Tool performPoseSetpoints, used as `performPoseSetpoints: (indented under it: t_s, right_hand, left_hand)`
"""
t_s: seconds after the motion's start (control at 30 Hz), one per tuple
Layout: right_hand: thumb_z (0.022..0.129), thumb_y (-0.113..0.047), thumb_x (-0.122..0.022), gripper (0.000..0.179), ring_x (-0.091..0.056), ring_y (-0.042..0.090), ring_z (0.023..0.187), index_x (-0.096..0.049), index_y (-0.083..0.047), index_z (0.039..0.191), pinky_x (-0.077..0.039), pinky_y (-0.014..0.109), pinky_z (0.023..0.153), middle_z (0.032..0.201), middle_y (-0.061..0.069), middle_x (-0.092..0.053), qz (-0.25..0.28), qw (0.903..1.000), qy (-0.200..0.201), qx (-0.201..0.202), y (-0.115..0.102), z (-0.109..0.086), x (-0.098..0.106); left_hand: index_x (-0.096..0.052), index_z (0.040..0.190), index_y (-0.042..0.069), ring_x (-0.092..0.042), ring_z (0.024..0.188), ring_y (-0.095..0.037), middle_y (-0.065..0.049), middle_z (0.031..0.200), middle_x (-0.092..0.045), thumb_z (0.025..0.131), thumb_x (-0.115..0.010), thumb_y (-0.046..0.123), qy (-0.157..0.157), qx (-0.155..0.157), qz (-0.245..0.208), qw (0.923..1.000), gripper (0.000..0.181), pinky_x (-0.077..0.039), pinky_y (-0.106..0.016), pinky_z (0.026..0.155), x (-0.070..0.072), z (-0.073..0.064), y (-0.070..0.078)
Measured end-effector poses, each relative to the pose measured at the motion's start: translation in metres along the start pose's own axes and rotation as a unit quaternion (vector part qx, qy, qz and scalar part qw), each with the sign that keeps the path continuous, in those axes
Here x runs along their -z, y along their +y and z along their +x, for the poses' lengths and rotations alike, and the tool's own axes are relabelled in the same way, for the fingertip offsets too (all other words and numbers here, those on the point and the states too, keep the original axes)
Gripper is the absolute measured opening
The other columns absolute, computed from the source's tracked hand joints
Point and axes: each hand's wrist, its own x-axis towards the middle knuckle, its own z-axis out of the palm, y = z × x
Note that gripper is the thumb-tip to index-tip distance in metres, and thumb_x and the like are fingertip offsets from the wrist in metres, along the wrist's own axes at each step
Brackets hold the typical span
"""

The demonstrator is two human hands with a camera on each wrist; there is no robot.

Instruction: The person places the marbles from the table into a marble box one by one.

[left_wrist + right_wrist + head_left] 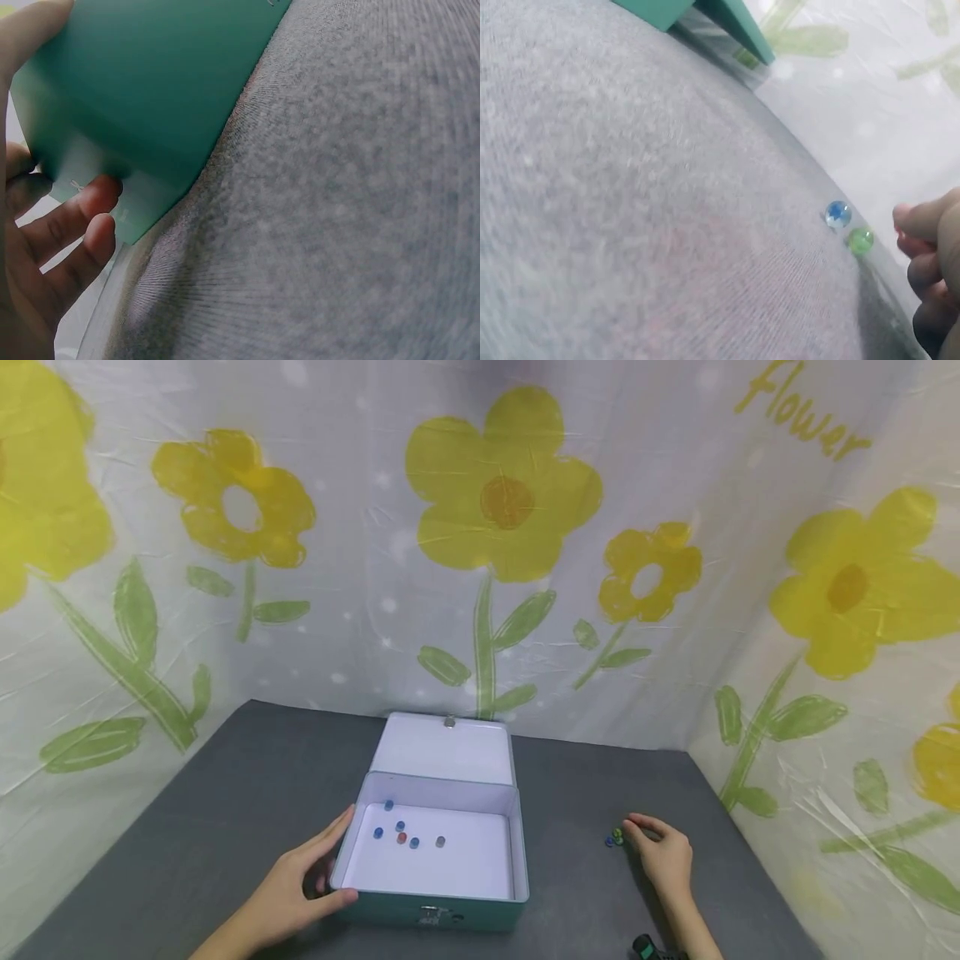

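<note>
A green tin box (523,893) stands on the dark tabletop with its lid (442,747) tipped back. Several small marbles lie on its white floor, most of them blue, plus a red marble (402,838) and a greyish marble (440,842). My left hand (288,881) holds the box's left side, thumb at the front corner and fingers along the side wall. To the right of the box, my right hand (663,856) hovers beside a blue marble (838,214) and a green marble (860,241). Its fingers are loosely bent, with nothing visible between the tips.
A small black object (647,947) with a green patch sits by the right wrist at the bottom edge. Behind the grey cloth-like tabletop (300,760) hangs a white curtain (360,635) printed with yellow flowers, which also closes off both sides.
</note>
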Motion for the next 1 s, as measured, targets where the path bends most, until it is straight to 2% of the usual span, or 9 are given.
performPoseSetpoints:
  t_s: [0.1, 0.17, 0.27, 0.33, 0.53, 0.7, 0.83, 1.0]
  right_hand:
    - [0.098, -0.028, -0.080, 0.031, -0.075, 0.027, 0.106, -0.081, -0.005, 0.118, -0.051, 0.020, 0.066, 0.124, 0.018, -0.076, 0.042, 0.9984, -0.014, -0.036, -0.006, 0.002, -0.001]
    - [0.098, -0.033, -0.079, 0.035, -0.071, 0.012, 0.106, -0.080, -0.006, 0.120, -0.051, 0.019, 0.069, 0.127, 0.016, -0.075, 0.070, 0.9960, -0.021, -0.051, -0.012, 0.002, -0.002]
    - [0.097, -0.036, -0.080, 0.038, -0.061, -0.007, 0.101, -0.080, -0.006, 0.121, -0.050, 0.016, 0.072, 0.129, 0.013, -0.075, 0.108, 0.9922, -0.028, -0.055, -0.024, 0.003, -0.007]
    - [0.096, -0.035, -0.081, 0.039, -0.061, -0.012, 0.097, -0.080, -0.006, 0.121, -0.051, 0.015, 0.073, 0.127, 0.011, -0.076, 0.129, 0.9899, -0.032, -0.050, -0.034, 0.003, -0.010]
    - [0.096, -0.034, -0.081, 0.040, -0.068, -0.008, 0.095, -0.079, -0.005, 0.123, -0.054, 0.016, 0.078, 0.122, 0.004, -0.078, 0.190, 0.9798, -0.050, -0.036, -0.062, 0.000, -0.018]
    - [0.096, -0.033, -0.081, 0.040, -0.070, -0.006, 0.095, -0.078, -0.004, 0.123, -0.053, 0.016, 0.080, 0.124, 0.006, -0.077, 0.215, 0.9741, -0.070, -0.016, -0.079, -0.002, -0.027]
    - [0.096, -0.028, -0.082, 0.035, -0.074, 0.003, 0.095, -0.079, -0.004, 0.121, -0.054, 0.020, 0.078, 0.124, 0.008, -0.077, 0.229, 0.9704, -0.075, -0.007, -0.092, -0.006, -0.034]
    - [0.095, -0.023, -0.083, 0.031, -0.076, 0.012, 0.095, -0.080, -0.003, 0.118, -0.055, 0.022, 0.078, 0.117, 0.004, -0.079, 0.251, 0.9648, -0.078, 0.005, -0.107, -0.010, -0.042]
  left_hand:
    - [-0.041, 0.163, 0.009, -0.050, 0.071, -0.001, -0.001, 0.164, -0.046, 0.082, -0.092, 0.022, -0.001, 0.002, -0.003, 1.0000, 0.097, -0.046, -0.022, 0.060, 0.001, 0.001, 0.000]
    - [-0.042, 0.163, 0.009, -0.050, 0.071, -0.001, -0.001, 0.164, -0.046, 0.082, -0.093, 0.022, 0.001, 0.000, -0.003, 1.0000, 0.097, -0.046, -0.022, 0.060, 0.002, 0.002, 0.000]
    - [-0.042, 0.163, 0.009, -0.050, 0.071, -0.002, -0.002, 0.164, -0.047, 0.082, -0.093, 0.022, 0.003, -0.001, 0.000, 1.0000, 0.097, -0.046, -0.022, 0.060, 0.003, 0.003, -0.001]
    - [-0.042, 0.163, 0.009, -0.050, 0.070, -0.001, -0.002, 0.163, -0.047, 0.082, -0.093, 0.023, 0.004, 0.000, 0.004, 1.0000, 0.097, -0.046, -0.022, 0.060, 0.003, 0.003, -0.001]
    - [-0.041, 0.163, 0.009, -0.050, 0.070, 0.000, -0.003, 0.163, -0.048, 0.082, -0.092, 0.023, 0.003, 0.005, 0.005, 1.0000, 0.097, -0.046, -0.022, 0.060, 0.001, 0.001, -0.001]
    - [-0.042, 0.163, 0.010, -0.050, 0.071, 0.000, -0.005, 0.162, -0.049, 0.082, -0.092, 0.023, 0.001, 0.007, 0.004, 1.0000, 0.096, -0.046, -0.022, 0.060, -0.002, -0.002, -0.003]
    - [-0.042, 0.163, 0.011, -0.050, 0.070, 0.001, -0.010, 0.160, -0.051, 0.082, -0.093, 0.024, 0.001, 0.010, 0.001, 0.9999, 0.097, -0.045, -0.022, 0.060, -0.002, -0.002, -0.002]
    - [-0.042, 0.164, 0.012, -0.050, 0.070, 0.000, 0.000, 0.161, -0.049, 0.082, -0.092, 0.022, 0.001, 0.010, -0.005, 0.9999, 0.096, -0.045, -0.022, 0.060, 0.000, -0.001, -0.001]
